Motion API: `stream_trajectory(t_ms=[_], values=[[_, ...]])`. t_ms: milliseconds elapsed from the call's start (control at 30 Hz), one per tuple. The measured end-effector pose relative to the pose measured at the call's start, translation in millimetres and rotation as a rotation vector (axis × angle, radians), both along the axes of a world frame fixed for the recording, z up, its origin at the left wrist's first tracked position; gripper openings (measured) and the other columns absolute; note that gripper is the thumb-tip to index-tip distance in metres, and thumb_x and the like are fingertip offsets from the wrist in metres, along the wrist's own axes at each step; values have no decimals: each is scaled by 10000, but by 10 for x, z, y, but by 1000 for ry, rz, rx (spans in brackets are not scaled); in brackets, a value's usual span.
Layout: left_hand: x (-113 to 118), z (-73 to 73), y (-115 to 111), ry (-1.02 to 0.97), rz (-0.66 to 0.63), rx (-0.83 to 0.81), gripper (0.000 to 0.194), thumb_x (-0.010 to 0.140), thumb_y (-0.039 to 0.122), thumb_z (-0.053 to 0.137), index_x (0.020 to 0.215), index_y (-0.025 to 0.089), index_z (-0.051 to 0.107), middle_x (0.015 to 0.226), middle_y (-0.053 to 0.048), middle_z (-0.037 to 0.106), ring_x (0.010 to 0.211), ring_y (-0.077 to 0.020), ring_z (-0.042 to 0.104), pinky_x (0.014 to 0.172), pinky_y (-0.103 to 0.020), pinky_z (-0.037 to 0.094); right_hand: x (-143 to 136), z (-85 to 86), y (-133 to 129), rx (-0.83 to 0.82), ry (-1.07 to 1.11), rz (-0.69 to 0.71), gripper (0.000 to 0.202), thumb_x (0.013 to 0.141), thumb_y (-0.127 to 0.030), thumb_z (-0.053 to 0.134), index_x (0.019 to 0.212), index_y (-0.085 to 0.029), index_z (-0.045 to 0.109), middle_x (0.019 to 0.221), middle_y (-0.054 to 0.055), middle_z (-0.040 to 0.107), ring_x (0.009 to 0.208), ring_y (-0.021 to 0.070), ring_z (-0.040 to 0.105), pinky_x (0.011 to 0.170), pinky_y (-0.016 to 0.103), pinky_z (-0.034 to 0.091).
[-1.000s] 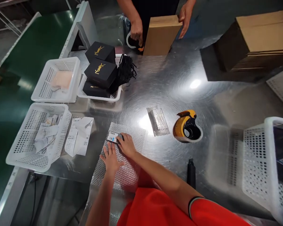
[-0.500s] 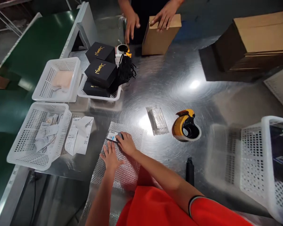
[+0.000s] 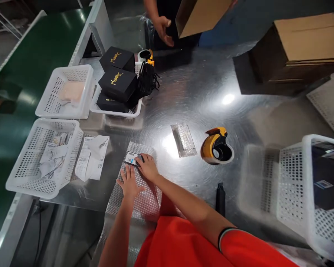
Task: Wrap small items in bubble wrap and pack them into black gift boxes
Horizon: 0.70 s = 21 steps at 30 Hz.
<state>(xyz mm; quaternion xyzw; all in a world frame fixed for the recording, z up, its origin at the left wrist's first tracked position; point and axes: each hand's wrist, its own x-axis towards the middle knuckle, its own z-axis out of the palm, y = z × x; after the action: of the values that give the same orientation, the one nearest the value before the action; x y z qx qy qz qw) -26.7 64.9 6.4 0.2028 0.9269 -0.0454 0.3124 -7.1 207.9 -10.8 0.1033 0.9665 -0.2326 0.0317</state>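
Observation:
A small black box (image 3: 131, 158) with a white-and-blue barcode label lies on a sheet of bubble wrap (image 3: 144, 208) spread on the metal table. My right hand (image 3: 148, 167) has its fingers curled over the right end of this box, holding it against the wrap. Just below the box, my left hand (image 3: 130, 184) lies flat on the bubble wrap, fingers spread, fingertips close to the box's lower edge. A bubble-wrapped packet (image 3: 184, 141) and a yellow tape dispenser (image 3: 217, 145) are to the right of my hands.
White baskets hold papers (image 3: 54, 157), a pinkish bundle (image 3: 71, 92) and black boxes (image 3: 118, 83). Loose papers (image 3: 92, 157) lie left. A black object (image 3: 220, 200), another white basket (image 3: 292, 185) and cardboard (image 3: 308, 40) are right. Across the table, a co-worker's hand (image 3: 163, 30) is beside a carton (image 3: 204, 16).
The co-worker's carton has been lifted off the table and tilted. The bubble wrap's right edge has come inward toward my right hand. My hands stay nearly in place on the box and wrap.

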Motion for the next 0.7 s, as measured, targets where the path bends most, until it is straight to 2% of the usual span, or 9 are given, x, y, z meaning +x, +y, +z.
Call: stream_trajectory(t_ms=[100,167,233,400,500,600,700], values=[[-6,35,16,8,-2,-4,1146,704,472,773,1604,260,95,1688,-141,6,1526,-454,1,1103,-756,240,51,72,57,6,7,15,550,895,-319,657,1418,-236,508,1515,180,401,1344,356,383,1099,529,308],[1,57,19,30,-14,9,1140,709,473,772,1604,234,107,1684,-160,22,1518,-474,37,1090,-765,250,214,90,172,21,33,20,605,887,-336,661,1446,-201,476,1541,201,366,1363,363,370,1100,525,318],[19,73,13,63,-45,18,1143,716,492,765,1603,193,110,1679,-179,32,1510,-491,67,1089,-778,225,491,63,338,55,50,23,541,908,-278,613,1424,-163,498,1509,205,415,1355,339,394,1106,501,328],[113,79,-32,206,-149,11,1114,739,551,731,1593,127,156,1665,-227,73,1506,-492,112,1128,-757,158,1293,-88,717,187,38,41,313,914,-151,514,1196,-144,649,1425,189,526,1340,316,443,1130,519,320],[220,107,-45,310,-230,8,948,800,476,684,1571,120,262,1651,-237,160,1511,-458,146,1140,-741,153,1605,-81,826,205,72,7,322,915,-162,506,1207,-153,640,1433,183,523,1334,315,456,1092,496,380],[385,177,-52,336,-263,29,713,869,369,595,1505,107,410,1623,-240,264,1497,-430,225,1147,-720,179,1917,27,940,178,125,-51,343,940,-191,471,1251,-168,613,1414,171,535,1289,296,493,1044,443,427],[618,243,-88,345,-222,84,561,908,314,517,1424,92,515,1578,-243,368,1464,-398,315,1151,-674,232,2375,130,1114,204,93,-222,328,956,-227,447,1229,-155,613,1261,177,607,1144,289,569,972,413,457]])
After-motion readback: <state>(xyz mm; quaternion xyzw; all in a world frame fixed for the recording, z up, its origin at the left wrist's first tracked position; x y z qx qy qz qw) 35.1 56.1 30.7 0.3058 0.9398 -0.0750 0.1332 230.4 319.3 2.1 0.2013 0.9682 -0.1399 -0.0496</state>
